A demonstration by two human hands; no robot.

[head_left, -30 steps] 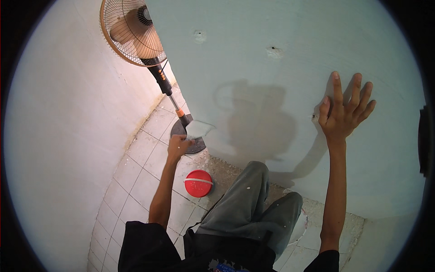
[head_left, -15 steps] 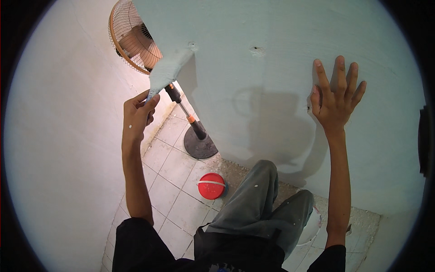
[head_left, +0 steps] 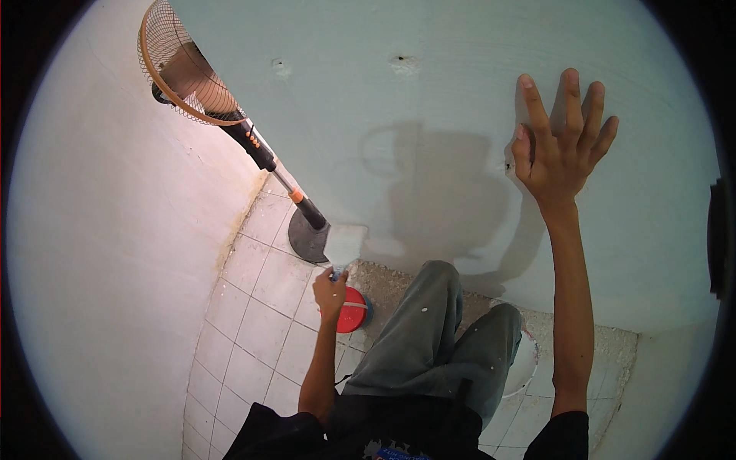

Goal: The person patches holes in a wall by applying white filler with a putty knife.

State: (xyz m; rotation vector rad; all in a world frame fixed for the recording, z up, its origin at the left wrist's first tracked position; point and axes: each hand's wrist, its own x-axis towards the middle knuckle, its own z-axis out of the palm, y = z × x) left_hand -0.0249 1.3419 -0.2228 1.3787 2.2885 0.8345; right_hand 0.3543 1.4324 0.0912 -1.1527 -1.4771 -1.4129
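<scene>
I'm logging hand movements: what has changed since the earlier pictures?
The left hand, with the scraper in its grip, swung up toward the fan and then came back down; it now partly hides the red lid. Nothing was picked up or let go. The right hand stayed spread on the wall, by the same hole.
</scene>
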